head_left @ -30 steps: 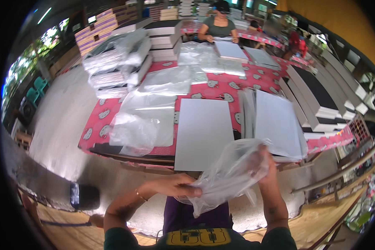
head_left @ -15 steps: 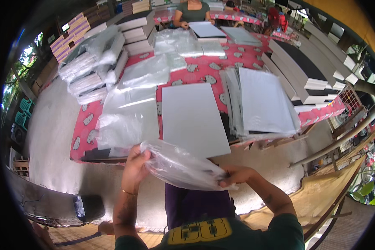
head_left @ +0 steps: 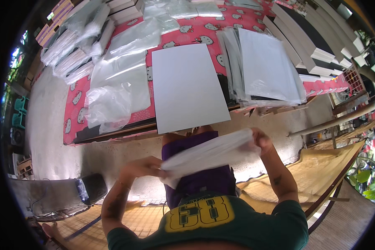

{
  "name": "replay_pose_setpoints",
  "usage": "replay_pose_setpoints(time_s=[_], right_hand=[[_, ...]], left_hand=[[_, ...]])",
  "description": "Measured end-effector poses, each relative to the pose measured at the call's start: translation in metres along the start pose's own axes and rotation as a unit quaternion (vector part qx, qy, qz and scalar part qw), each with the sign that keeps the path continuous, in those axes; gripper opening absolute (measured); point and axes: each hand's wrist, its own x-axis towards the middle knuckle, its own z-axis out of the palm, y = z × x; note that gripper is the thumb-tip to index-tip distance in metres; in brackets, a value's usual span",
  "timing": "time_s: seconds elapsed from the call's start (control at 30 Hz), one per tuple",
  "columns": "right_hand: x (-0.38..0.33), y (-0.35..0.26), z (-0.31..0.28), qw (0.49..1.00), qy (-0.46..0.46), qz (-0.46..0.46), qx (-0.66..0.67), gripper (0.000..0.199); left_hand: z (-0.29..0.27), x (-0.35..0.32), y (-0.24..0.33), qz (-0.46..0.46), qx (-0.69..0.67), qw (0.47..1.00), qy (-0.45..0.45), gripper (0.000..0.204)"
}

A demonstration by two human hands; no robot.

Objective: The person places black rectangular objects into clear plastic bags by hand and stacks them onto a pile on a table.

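A clear plastic bag (head_left: pixel 210 152) is stretched between my hands above my lap, its surface blurred by motion. My left hand (head_left: pixel 146 167) pinches its lower left end. Its upper right end is gripped by my right hand (head_left: pixel 260 141). Just beyond the bag, a large white sheet or board (head_left: pixel 187 87) lies on the table, its near edge jutting over the front. Flat clear plastic bags (head_left: pixel 125 75) are spread to its left, with a crumpled one (head_left: pixel 108 106) on top at the front. To its right lies a pile of plastic-wrapped white sheets (head_left: pixel 271 66).
The table wears a pink cat-print cloth (head_left: pixel 77 118). Wrapped bundles (head_left: pixel 73 60) are heaped at its left, and tall stacks of thick white-edged, black-topped blocks (head_left: pixel 304 37) stand at the right. A wooden pole (head_left: pixel 337 116) runs beside the table's right end.
The plastic bag has swung over: its right end rose with my right hand, while my left hand came down and nearer. The view has tipped downward, so the person across the table is out of sight.
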Motion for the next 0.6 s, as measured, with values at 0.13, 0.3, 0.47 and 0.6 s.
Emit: replay_pose_setpoints(time_s=[0.13, 0.3, 0.47, 0.6], right_hand=[[0.008, 0.038, -0.022, 0.906, -0.121, 0.275, -0.299, 0.038], [0.005, 0.033, -0.038, 0.96, 0.156, -0.116, -0.201, 0.031], [0.045, 0.039, -0.022, 0.755, 0.523, -0.176, -0.354, 0.034], [0.059, 0.045, -0.022, 0.73, 0.529, -0.204, -0.381, 0.041]], left_hand=[[0.005, -0.007, 0.022, 0.204, -0.306, 0.904, 0.218, 0.039], [0.0, 0.021, -0.016, 0.146, -0.286, 0.896, 0.308, 0.04], [0.045, 0.071, -0.022, 0.116, -0.058, 0.85, 0.511, 0.045], [0.036, 0.074, -0.037, 0.102, 0.034, 0.846, 0.522, 0.043]])
